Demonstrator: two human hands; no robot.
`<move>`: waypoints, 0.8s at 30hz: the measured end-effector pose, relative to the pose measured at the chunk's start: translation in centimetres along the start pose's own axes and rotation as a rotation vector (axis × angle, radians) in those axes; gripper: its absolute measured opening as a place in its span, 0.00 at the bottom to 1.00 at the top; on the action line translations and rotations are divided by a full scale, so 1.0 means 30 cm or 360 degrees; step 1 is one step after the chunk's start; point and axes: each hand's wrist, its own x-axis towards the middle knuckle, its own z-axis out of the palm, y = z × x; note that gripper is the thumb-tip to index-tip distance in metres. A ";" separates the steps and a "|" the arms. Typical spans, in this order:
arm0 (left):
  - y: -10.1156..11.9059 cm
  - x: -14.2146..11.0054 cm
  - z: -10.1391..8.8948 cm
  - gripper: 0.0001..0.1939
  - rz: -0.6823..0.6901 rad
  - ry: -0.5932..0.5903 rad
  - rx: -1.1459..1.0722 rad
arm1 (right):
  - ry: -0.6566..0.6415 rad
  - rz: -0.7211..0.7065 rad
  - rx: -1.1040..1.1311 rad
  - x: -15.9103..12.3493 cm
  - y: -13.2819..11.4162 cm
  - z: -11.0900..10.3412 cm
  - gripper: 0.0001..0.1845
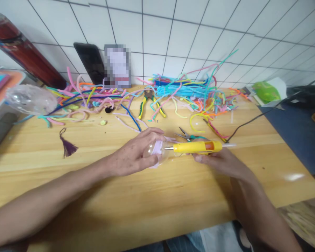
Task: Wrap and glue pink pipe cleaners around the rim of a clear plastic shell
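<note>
My left hand [136,150] is closed around a small clear plastic piece [164,157], rounded like a cup or the end of a bottle, with a pale lilac strip [156,148] on it. In my right hand [220,161] is a yellow hot glue gun [196,147], its metal nozzle pointing left and close to the clear piece. A glue stick pokes out of the gun's back end. Just behind the gun lie needle-nose pliers [185,134] with green handles, partly covered. My right fingers are mostly hidden under the gun.
Colourful pipe cleaners [183,91] are heaped along the tiled wall, with yellow-green pliers [148,101] among them. A purple tassel [68,145] lies at left, near a clear plastic bottle [31,99]. A black phone [90,64] leans on the wall. The black cord [252,120] runs off right.
</note>
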 end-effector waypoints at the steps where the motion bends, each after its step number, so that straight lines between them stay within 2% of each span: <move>1: 0.003 0.001 0.000 0.23 0.0008 -0.0002 -0.0011 | -0.0007 -0.0005 0.0001 -0.001 0.000 0.004 0.16; 15: 0.020 0.003 0.008 0.23 -0.0014 -0.0024 0.0023 | -0.0056 -0.0217 -0.0153 -0.002 0.003 0.025 0.14; 24: 0.016 -0.001 0.009 0.24 0.0044 -0.0036 0.0022 | -0.0041 -0.0141 -0.0132 0.001 0.008 0.025 0.16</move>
